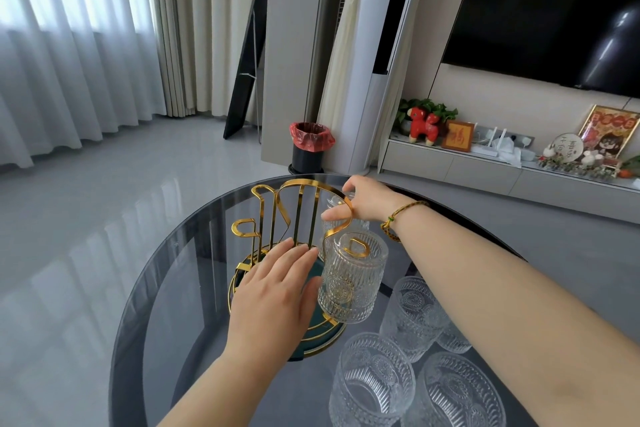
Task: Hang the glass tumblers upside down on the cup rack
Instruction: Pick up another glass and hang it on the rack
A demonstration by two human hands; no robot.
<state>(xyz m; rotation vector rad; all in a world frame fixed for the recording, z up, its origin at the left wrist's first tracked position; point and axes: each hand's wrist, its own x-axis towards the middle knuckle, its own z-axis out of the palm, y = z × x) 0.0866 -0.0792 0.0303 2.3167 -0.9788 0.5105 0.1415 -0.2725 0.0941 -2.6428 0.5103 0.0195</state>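
A gold wire cup rack (298, 215) with a dark green round base stands on the round glass table (166, 274). One ribbed glass tumbler (351, 276) hangs upside down on a near-right prong. My left hand (277, 291) lies flat, fingers together, on the rack's base beside that tumbler. My right hand (367, 199) reaches over the far right of the rack and grips a second tumbler (341, 218), upside down behind the rack's gold arc and partly hidden. Several upright tumblers, among them tumbler (412, 315), tumbler (374, 381) and tumbler (457, 395), stand at the near right.
The table's far edge lies just behind the rack. On the grey floor beyond stand a black bin (308, 149) with a red bag, a tall white unit and a low TV cabinet (485, 170) with ornaments. Curtains hang at the left.
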